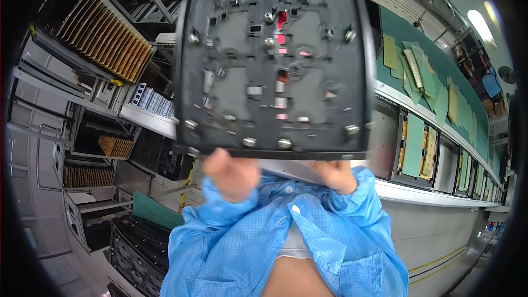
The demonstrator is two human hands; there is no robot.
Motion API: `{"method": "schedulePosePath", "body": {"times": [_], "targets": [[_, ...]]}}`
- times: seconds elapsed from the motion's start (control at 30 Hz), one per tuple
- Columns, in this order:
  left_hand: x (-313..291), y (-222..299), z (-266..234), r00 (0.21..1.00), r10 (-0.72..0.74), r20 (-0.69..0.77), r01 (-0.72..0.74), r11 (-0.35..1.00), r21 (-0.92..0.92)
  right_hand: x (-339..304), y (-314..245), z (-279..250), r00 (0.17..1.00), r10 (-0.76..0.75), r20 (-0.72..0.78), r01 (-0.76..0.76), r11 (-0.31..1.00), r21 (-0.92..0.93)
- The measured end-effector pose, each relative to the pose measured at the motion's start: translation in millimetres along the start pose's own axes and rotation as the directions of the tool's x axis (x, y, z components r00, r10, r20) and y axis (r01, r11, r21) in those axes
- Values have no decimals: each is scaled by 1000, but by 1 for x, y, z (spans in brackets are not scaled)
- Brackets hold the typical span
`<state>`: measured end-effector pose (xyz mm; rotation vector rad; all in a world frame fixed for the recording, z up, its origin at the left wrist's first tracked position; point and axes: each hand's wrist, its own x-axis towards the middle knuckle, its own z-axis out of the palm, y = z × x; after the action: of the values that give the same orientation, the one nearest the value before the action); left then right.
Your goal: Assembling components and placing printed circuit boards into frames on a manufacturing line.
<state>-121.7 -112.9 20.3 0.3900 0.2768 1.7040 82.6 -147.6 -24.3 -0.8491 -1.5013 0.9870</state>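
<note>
black fixture [319, 82] | held at near edge | left hand [232, 176], right hand [337, 177]

Black panel [236, 85]: rectangular and dark-framed, slightly blurred, held up at upper center with its studded face in view.
Panel face: grey recesses, small cutouts, red and pink patches down the middle.
Metal studs [249, 142]: round, shiny, mostly near the edges.
</note>
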Motion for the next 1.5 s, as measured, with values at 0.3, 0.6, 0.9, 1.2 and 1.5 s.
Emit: {"method": "schedulePosePath", "body": {"times": [0.3, 0.6, 0.9, 1.2, 1.5], "targets": [[164, 89, -49, 723, -677, 134, 660, 735, 154, 23, -11, -55, 892, 420, -169, -256, 776, 577], [216, 6, -95, 487, -865, -121, 802, 388, 454, -16, 3, -41, 701, 670, -244, -507, 709, 489], [249, -40, -104, 417, -871, -260, 787, 203, 583, -24, 24, -28, 634, 705, -317, -565, 703, 432], [254, -68, -121, 536, -817, -213, 698, 288, 656, -19, 35, -37, 518, 756, -399, -620, 654, 434], [257, 69, -87, 898, -429, -102, 51, -130, 990, 16, 35, -7, 700, 687, -195, -626, 722, 295]]}}
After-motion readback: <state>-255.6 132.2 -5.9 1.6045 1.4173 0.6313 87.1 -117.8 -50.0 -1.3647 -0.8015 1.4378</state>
